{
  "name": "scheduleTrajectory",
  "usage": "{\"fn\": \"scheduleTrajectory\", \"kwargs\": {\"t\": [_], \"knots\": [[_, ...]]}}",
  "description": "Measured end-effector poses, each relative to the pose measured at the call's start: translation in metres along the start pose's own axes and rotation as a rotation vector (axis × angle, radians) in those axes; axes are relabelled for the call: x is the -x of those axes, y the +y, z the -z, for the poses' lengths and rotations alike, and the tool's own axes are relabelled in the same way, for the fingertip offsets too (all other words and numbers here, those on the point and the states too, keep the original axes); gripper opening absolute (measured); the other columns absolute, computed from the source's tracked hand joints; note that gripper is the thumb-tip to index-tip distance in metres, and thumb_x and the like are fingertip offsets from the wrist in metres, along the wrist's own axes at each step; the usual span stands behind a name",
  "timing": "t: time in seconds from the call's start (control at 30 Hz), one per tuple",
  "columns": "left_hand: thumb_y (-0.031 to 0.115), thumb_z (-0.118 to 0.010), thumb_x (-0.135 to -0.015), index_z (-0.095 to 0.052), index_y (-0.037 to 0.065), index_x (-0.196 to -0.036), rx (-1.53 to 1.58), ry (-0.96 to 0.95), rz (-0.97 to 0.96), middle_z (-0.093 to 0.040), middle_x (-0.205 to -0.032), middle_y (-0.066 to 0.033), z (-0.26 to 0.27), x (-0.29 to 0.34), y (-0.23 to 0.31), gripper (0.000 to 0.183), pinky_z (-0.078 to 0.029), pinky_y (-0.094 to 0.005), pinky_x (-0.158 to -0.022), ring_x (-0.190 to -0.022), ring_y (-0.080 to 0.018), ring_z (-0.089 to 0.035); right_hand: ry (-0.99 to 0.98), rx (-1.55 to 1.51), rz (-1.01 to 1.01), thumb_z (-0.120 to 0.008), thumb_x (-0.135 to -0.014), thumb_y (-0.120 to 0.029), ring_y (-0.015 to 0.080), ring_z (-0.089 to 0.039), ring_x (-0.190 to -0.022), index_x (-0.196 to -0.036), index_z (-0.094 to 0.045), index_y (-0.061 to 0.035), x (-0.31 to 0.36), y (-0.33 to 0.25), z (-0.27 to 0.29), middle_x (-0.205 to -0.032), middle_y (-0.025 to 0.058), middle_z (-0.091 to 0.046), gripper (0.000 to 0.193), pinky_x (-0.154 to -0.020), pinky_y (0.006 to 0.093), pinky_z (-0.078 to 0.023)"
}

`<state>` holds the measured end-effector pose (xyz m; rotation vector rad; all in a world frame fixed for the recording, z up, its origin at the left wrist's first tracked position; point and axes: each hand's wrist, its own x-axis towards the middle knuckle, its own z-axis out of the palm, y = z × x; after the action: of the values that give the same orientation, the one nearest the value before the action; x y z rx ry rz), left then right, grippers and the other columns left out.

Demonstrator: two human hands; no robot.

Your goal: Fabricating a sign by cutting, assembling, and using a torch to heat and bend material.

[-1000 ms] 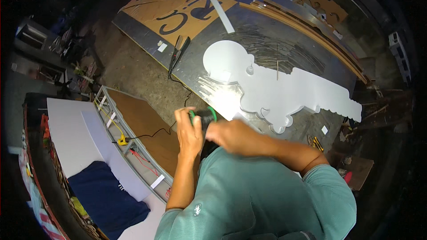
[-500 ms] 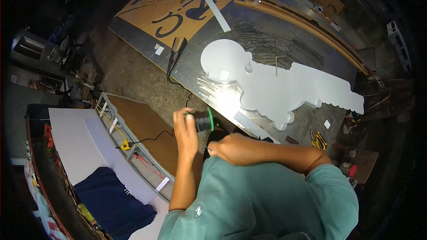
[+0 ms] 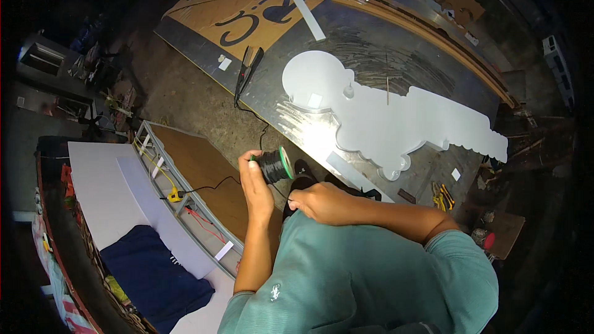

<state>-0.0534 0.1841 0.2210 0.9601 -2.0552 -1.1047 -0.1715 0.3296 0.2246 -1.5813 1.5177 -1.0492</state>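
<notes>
A spool of black wire [image 3: 270,167] with green-rimmed ends is gripped in my left hand [image 3: 254,188], which has its fingers round the spool's left end. From the spool a dark strand runs down to my right hand [image 3: 317,203], whose fingers are pinched on it in front of my shirt. Beyond both hands, on the dark metal-topped table [image 3: 260,77], lies a large white cut-out shape [image 3: 383,124] with a round left end and a scalloped edge. A dark hair straightener [image 3: 249,73] rests at the table's left edge, its cord hanging down.
Yellow-handled pliers [image 3: 443,196] lie on the table's right part. Brown cardboard [image 3: 204,28] with dark lettering covers its far left corner, and long strips [image 3: 427,31] line the far side. At left stands a metal frame [image 3: 179,195] with a yellow plug, beside a navy cloth [image 3: 154,278].
The spool has tilted in my left hand, its right end now turned more toward me. My right hand stays almost in place, pinching the strand. The whole view has shifted slightly.
</notes>
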Motion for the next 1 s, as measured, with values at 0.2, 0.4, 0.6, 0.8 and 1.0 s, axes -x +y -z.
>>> {"fn": "scheduleTrajectory", "kwargs": {"t": [0.2, 0.4, 0.6, 0.8, 1.0], "knots": [[0.041, -0.045, -0.099, -0.058, 0.000, -0.108, 0.348, -0.450, -0.111, -0.058, -0.102, -0.0144, 0.020, 0.004, 0.005, 0.044, -0.046, -0.0356, -0.087, -0.093, -0.0267, -0.060, 0.298, 0.089, -0.067, -0.060, -0.091, -0.013, 0.0358, -0.064, -0.066, -0.089, -0.065, -0.0059, -0.025, 0.029, 0.034, -0.073, 0.0155, -0.065, 0.009, -0.062, 0.0431, -0.051], [0.024, -0.049, -0.097, -0.059, 0.000, -0.110, -0.179, -0.246, -0.123, -0.054, -0.106, -0.0195, 0.012, 0.010, 0.000, 0.029, -0.045, -0.0426, -0.090, -0.097, -0.0386, -0.058, 0.232, 0.192, 0.100, -0.061, -0.094, -0.017, 0.0351, -0.061, -0.070, -0.089, -0.063, -0.0050, -0.010, -0.012, 0.035, -0.078, 0.0143, -0.061, 0.013, -0.062, 0.0427, -0.049], [0.036, -0.030, -0.106, -0.058, 0.003, -0.117, 0.232, 0.001, 0.119, -0.060, -0.106, -0.0120, 0.013, 0.010, -0.015, 0.045, -0.043, -0.0364, -0.094, -0.104, -0.0216, -0.056, 0.424, -0.264, -0.210, -0.055, -0.100, -0.015, 0.0144, -0.059, -0.079, -0.101, -0.061, 0.0001, -0.009, 0.020, 0.033, -0.087, 0.0083, -0.064, 0.016, -0.073, 0.0310, -0.048], [0.032, -0.050, -0.103, -0.057, 0.006, -0.119, 0.289, -0.029, 0.051, -0.057, -0.114, -0.0102, 0.019, 0.013, -0.022, 0.032, -0.042, -0.0336, -0.098, -0.109, -0.0213, -0.054, 0.088, -0.727, -0.205, -0.055, -0.100, -0.010, 0.0137, -0.061, -0.087, -0.125, -0.051, -0.0020, -0.006, 0.039, 0.009, -0.100, 0.0095, -0.066, 0.026, -0.080, 0.0266, -0.049], [0.032, -0.063, -0.096, -0.058, 0.008, -0.116, 0.203, -0.365, -0.191, -0.049, -0.133, -0.0149, 0.047, 0.021, -0.022, 0.031, -0.039, -0.0382, -0.104, -0.121, -0.0286, -0.051, 0.324, -0.645, -0.328, -0.056, -0.099, -0.008, 0.0082, -0.051, -0.066, -0.111, -0.055, -0.0029, -0.052, 0.033, 0.016, -0.085, 0.0046, -0.065, 0.013, -0.061, 0.0231, -0.042]]}}
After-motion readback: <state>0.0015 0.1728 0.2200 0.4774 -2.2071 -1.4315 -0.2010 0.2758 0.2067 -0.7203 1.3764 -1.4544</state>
